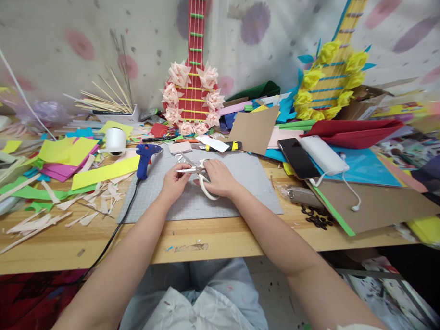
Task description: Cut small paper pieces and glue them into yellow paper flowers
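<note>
My right hand [219, 178] grips white-handled scissors [202, 173] over a grey cutting mat [241, 185]. My left hand [175, 180] pinches a small pale strip [184, 168] held up against the scissor blades. A blue glue gun [145, 158] lies on the mat's left edge, its black cord trailing off the table front. A pale pink paper piece [180, 147] sits at the mat's far edge.
Pale paper scraps [77, 208] and coloured sheets [65, 157] cover the left side. A tape roll [115, 141], phone [297, 158], white power bank [323, 155], cardboard [377, 204] and dark beads [317, 218] surround the mat. Two paper guitars, red [194, 87] and yellow [331, 82], lean against the back wall.
</note>
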Demonstrator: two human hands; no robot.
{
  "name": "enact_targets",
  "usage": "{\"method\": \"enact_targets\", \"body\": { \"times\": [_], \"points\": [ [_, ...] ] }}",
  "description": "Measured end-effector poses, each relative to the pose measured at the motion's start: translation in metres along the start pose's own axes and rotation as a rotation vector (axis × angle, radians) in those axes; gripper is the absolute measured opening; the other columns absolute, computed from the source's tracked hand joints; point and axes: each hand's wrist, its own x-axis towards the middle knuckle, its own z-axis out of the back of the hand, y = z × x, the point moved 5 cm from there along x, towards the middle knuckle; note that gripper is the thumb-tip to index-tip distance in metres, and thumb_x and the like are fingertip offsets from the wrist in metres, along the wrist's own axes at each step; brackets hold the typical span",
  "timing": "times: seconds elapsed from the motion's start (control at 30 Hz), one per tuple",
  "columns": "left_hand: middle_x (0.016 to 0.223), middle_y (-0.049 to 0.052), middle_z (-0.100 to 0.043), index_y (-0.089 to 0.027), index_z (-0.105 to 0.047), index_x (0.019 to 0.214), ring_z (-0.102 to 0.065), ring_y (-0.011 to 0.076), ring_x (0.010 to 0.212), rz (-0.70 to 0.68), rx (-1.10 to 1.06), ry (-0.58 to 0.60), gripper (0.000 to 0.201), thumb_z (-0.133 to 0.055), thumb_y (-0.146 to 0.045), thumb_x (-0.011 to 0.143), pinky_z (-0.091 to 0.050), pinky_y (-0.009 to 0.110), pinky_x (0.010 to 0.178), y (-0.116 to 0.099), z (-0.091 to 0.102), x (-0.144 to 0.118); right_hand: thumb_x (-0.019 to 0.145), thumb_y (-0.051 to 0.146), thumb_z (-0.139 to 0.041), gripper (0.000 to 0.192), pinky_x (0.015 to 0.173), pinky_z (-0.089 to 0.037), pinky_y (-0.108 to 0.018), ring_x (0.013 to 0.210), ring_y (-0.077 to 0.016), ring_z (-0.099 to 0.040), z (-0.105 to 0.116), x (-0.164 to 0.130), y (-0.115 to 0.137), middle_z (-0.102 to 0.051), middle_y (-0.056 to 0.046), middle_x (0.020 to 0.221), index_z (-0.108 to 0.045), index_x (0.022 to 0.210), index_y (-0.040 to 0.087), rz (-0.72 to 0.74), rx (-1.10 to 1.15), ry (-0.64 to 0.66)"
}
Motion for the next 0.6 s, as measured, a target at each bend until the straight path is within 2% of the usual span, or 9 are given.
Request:
{"method": "enact_targets", "body": {
  "times": [0.23, 0.43, 0.6],
  "points": [
    [0.066, -0.001, -0.055, -0.017, -0.057, 0.074, -0.046, 0.0086, 0.054, 0.011, -0.038, -0.039, 0.027, -0.066, -0.04, 0.063, -0.037, 0.022, 0.051, 0.0036, 0.0005, 0.0, 0.079, 0.048, -0.048, 0.038, 0.074, -0.035, -0.032, 0.086, -0.0218, -0.047, 0.0017, -0.0004, 0.0003, -0.057, -0.012, 0.098, -0.052, 0.095, 0.013, -0.019, 0.021, 0.0],
    [0.072, 0.001, -0.058, -0.017, -0.057, 0.073, -0.052, 0.0107, 0.062, -0.063, -0.043, -0.051, 0.028, -0.064, -0.042, 0.065, -0.042, 0.024, 0.058, 0.0011, 0.0007, 0.0003, 0.08, 0.046, -0.047, 0.036, 0.073, -0.035, -0.031, 0.085, -0.0201, -0.047, 0.0008, -0.0008, 0.0002, -0.057, -0.01, 0.096, -0.051, 0.094, 0.014, -0.026, 0.04, 0.035],
    [0.073, 0.001, -0.059, -0.017, -0.058, 0.074, -0.053, 0.0114, 0.064, -0.066, -0.02, -0.047, 0.025, -0.063, -0.041, 0.066, -0.042, 0.024, 0.059, 0.0002, 0.0006, -0.0004, 0.08, 0.046, -0.047, 0.036, 0.074, -0.035, -0.031, 0.086, -0.0198, -0.046, 0.0018, -0.0007, 0.0023, -0.056, -0.011, 0.098, -0.051, 0.096, 0.014, -0.023, 0.07, 0.06]
  ]
}}
